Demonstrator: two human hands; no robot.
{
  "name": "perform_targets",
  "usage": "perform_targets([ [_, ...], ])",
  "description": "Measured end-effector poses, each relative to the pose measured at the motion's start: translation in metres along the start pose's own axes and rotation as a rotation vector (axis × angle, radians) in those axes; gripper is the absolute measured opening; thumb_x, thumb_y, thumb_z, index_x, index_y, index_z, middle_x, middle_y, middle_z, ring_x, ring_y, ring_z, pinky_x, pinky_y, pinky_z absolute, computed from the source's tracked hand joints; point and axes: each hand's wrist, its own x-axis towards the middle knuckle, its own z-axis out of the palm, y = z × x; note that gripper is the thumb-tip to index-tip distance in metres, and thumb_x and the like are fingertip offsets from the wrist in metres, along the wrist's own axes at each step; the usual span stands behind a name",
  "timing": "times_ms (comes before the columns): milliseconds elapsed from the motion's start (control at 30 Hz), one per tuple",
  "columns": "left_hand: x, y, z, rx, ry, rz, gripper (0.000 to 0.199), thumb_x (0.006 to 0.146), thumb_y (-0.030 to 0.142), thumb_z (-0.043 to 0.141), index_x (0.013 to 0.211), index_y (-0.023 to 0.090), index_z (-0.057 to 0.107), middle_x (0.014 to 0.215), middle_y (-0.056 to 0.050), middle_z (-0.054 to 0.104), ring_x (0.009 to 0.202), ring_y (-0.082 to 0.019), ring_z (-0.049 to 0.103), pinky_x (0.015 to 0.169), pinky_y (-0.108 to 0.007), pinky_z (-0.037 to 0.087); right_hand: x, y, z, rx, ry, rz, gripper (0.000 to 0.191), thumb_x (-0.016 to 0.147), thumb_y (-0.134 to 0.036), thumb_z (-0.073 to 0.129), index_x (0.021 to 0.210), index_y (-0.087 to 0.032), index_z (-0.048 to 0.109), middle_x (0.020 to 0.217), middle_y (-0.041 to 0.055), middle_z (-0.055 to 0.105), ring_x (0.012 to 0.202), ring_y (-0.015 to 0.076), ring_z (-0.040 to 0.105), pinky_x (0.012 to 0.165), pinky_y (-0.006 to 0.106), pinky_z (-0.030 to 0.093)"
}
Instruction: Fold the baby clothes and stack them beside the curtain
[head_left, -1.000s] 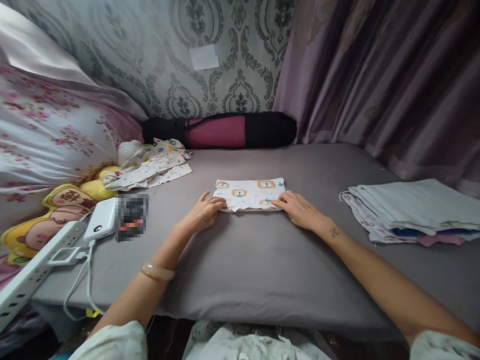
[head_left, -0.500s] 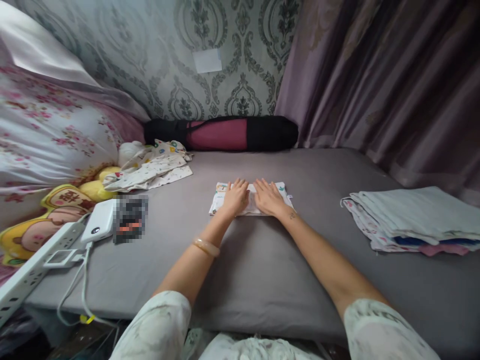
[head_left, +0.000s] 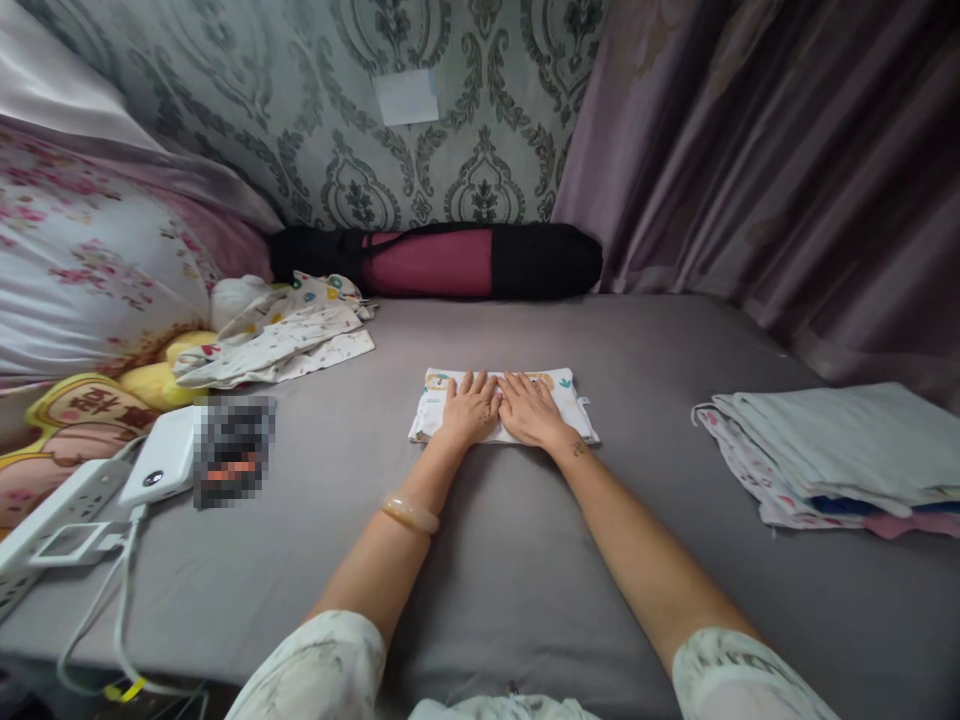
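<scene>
A folded white cloth point(head_left: 431, 412) with small coloured prints lies flat on the grey sheet in the middle. My left hand point(head_left: 472, 408) rests palm down on its left half, fingers stretched out. Palm down too, my right hand point(head_left: 529, 408) presses on the cloth just beside it, fingers spread forward. The two hands touch or nearly touch near the cloth's centre. Part of the cloth is hidden beneath them.
Folded clothes point(head_left: 847, 450) are stacked at the right. Rumpled printed clothing point(head_left: 289, 335) lies back left. A black and red long bag point(head_left: 427, 262) lies along the wall. Near left are a white power bank point(head_left: 169, 455), a power strip point(head_left: 64, 510) and cables.
My hands have come closer together on the cloth. The view has shifted slightly, so surrounding things appear larger and a little displaced.
</scene>
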Motion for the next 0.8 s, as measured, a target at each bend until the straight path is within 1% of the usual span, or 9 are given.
perform_targets([
  [100, -0.001, 0.0, -0.003, -0.004, 0.043, 0.011, 0.052, 0.099, 0.041, 0.025, 0.145, 0.022, 0.041, 0.153, -0.006, 0.039, 0.142, -0.027, 0.032, 0.116, -0.052, 0.022, 0.0, 0.0, -0.004, 0.019, -0.011, 0.005, 0.059, 0.095, -0.029, 0.022, 0.151, -0.012, 0.031, 0.158, 0.0075, 0.027, 0.146, 0.025, 0.021, 0.119, 0.048, 0.011],
  [233, -0.003, -0.003, -0.005, 0.024, 0.138, -0.038, 0.053, 0.1, 0.037, 0.023, 0.144, 0.015, 0.042, 0.153, -0.009, 0.039, 0.143, -0.026, 0.029, 0.118, -0.049, 0.019, 0.001, -0.001, -0.006, -0.008, 0.046, -0.034, 0.06, 0.094, -0.027, 0.024, 0.151, -0.009, 0.032, 0.158, 0.0091, 0.025, 0.147, 0.0246, 0.018, 0.119, 0.048, 0.009],
  [367, -0.002, -0.006, -0.001, 0.034, 0.091, -0.065, 0.054, 0.1, 0.036, 0.023, 0.144, 0.013, 0.041, 0.151, -0.011, 0.041, 0.142, -0.029, 0.032, 0.115, -0.051, 0.023, 0.005, -0.004, 0.001, -0.009, 0.011, -0.091, 0.061, 0.094, -0.028, 0.023, 0.151, -0.008, 0.03, 0.158, 0.0086, 0.025, 0.146, 0.0236, 0.019, 0.119, 0.045, 0.009],
  [500, -0.001, -0.006, 0.0, 0.04, 0.076, -0.066, 0.054, 0.1, 0.037, 0.022, 0.145, 0.013, 0.041, 0.151, -0.012, 0.04, 0.142, -0.029, 0.032, 0.115, -0.052, 0.024, 0.007, -0.005, 0.004, -0.004, 0.004, -0.085, 0.061, 0.095, -0.03, 0.021, 0.151, -0.008, 0.029, 0.158, 0.0079, 0.026, 0.146, 0.0227, 0.019, 0.12, 0.045, 0.01],
  [600, -0.006, -0.003, -0.002, 0.052, 0.121, -0.067, 0.054, 0.1, 0.038, 0.021, 0.144, 0.014, 0.043, 0.152, -0.012, 0.04, 0.143, -0.028, 0.03, 0.117, -0.052, 0.021, 0.003, -0.003, -0.001, 0.003, 0.01, -0.072, 0.06, 0.096, -0.03, 0.021, 0.151, -0.01, 0.03, 0.159, 0.0084, 0.025, 0.146, 0.0232, 0.02, 0.119, 0.046, 0.01],
  [667, -0.011, 0.0, -0.003, 0.059, 0.152, -0.055, 0.055, 0.1, 0.039, 0.02, 0.144, 0.015, 0.042, 0.153, -0.012, 0.038, 0.144, -0.027, 0.028, 0.118, -0.051, 0.018, -0.001, 0.0, -0.004, -0.011, 0.038, -0.034, 0.059, 0.096, -0.03, 0.022, 0.152, -0.01, 0.029, 0.159, 0.0094, 0.024, 0.147, 0.0242, 0.019, 0.119, 0.046, 0.011],
  [700, -0.014, 0.002, -0.004, 0.059, 0.143, -0.046, 0.055, 0.1, 0.04, 0.02, 0.145, 0.016, 0.041, 0.153, -0.012, 0.037, 0.145, -0.027, 0.027, 0.118, -0.051, 0.017, -0.003, 0.002, -0.005, -0.024, 0.051, -0.01, 0.059, 0.096, -0.03, 0.023, 0.152, -0.01, 0.029, 0.159, 0.0101, 0.024, 0.147, 0.0247, 0.018, 0.119, 0.046, 0.01],
  [800, -0.018, 0.004, -0.004, 0.048, 0.06, -0.028, 0.057, 0.1, 0.043, 0.02, 0.147, 0.017, 0.038, 0.155, -0.012, 0.034, 0.144, -0.028, 0.027, 0.118, -0.052, 0.016, -0.008, 0.007, -0.003, -0.068, 0.06, 0.028, 0.059, 0.097, -0.032, 0.023, 0.151, -0.01, 0.031, 0.158, 0.0112, 0.026, 0.146, 0.0252, 0.02, 0.119, 0.045, 0.007],
])
